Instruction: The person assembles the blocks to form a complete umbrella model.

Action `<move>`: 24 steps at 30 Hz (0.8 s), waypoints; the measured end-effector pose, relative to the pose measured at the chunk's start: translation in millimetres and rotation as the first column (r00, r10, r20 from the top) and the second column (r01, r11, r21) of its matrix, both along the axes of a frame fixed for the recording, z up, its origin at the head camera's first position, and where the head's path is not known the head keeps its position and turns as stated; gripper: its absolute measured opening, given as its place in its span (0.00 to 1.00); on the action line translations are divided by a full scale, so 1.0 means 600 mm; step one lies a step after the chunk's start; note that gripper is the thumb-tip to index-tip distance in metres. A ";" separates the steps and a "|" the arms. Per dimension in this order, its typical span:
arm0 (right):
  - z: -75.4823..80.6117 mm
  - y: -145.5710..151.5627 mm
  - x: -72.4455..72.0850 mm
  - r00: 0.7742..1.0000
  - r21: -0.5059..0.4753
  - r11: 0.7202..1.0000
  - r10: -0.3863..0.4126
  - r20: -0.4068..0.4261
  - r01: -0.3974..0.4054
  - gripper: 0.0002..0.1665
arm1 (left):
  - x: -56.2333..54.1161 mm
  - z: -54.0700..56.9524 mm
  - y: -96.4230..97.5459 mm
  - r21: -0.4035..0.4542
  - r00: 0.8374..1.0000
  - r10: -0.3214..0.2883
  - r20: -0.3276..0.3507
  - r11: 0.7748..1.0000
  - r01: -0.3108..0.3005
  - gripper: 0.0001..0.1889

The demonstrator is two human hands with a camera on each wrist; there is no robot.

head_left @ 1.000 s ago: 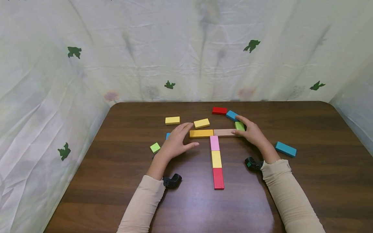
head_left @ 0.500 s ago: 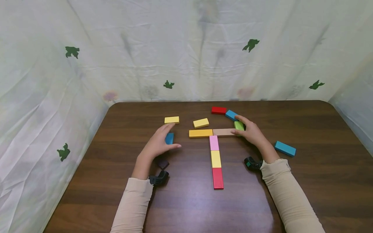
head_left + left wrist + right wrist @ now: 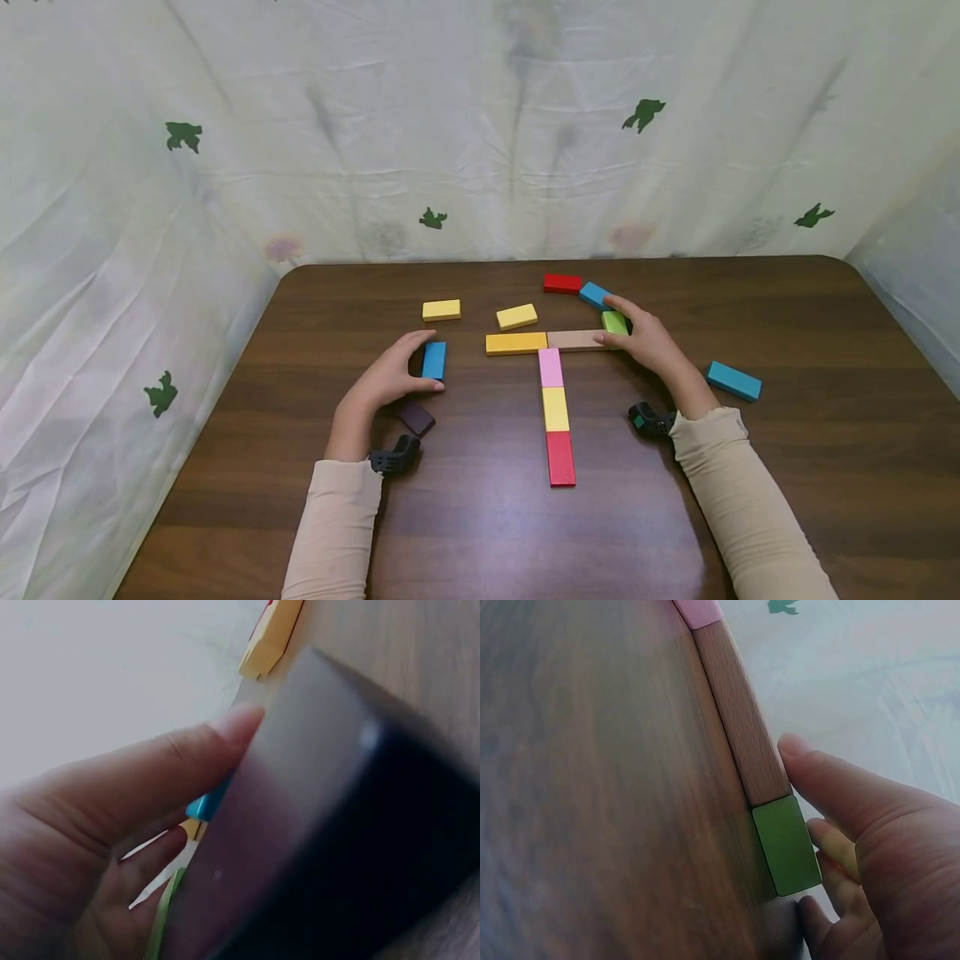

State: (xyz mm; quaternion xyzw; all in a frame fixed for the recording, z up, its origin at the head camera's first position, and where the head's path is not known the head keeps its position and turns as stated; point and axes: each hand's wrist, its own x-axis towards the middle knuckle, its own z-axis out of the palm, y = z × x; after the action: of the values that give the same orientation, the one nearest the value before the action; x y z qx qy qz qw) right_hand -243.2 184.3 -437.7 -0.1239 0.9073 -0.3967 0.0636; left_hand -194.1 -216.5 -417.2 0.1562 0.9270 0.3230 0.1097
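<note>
My left hand (image 3: 382, 375) reaches around a blue block (image 3: 433, 361) on the table, thumb at its near end and fingers at its far end. Whether they touch it I cannot tell. A dark purple block (image 3: 415, 417) lies beside the left thumb. In the left wrist view, a light green block (image 3: 166, 911) shows by the fingers; the hand hides it from the head view. My right hand (image 3: 648, 340) rests by the right end of the row, its thumb at the bare wooden block (image 3: 742, 720) and its fingers beyond the green block (image 3: 787, 846).
An orange block (image 3: 516, 344) continues the row leftward. Below it run pink (image 3: 551, 368), yellow (image 3: 555, 408) and red (image 3: 561, 458) blocks. Two yellow blocks, a red block (image 3: 562, 284) and a blue block (image 3: 594, 295) lie behind. Another blue block (image 3: 733, 381) lies far right.
My left hand has moved left, away from the orange block, and come down around the blue block. The dark purple block has come into fuller view. The right hand has stayed in place.
</note>
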 end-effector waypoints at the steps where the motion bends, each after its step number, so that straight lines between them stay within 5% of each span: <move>1: 0.000 0.000 0.000 1.000 -0.001 1.000 0.001 0.000 -0.001 0.45 | 0.000 0.000 -0.001 -0.003 1.000 -0.001 0.009 1.000 0.001 0.45; 8: -0.001 0.002 -0.001 1.000 -0.007 1.000 0.010 -0.004 -0.010 0.45 | -0.001 -0.001 -0.004 -0.018 1.000 -0.001 0.030 1.000 0.001 0.39; 24: -0.003 0.003 0.000 1.000 -0.019 1.000 0.016 0.000 -0.016 0.45 | -0.008 -0.001 0.023 -0.006 0.991 -0.004 -0.135 1.000 0.004 0.38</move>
State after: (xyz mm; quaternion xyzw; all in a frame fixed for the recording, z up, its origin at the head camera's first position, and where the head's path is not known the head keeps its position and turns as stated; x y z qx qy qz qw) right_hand -243.0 186.0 -439.5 -0.1317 0.9025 -0.4048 0.0655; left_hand -199.1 -202.8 -418.0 0.1793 0.9328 0.3090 0.0480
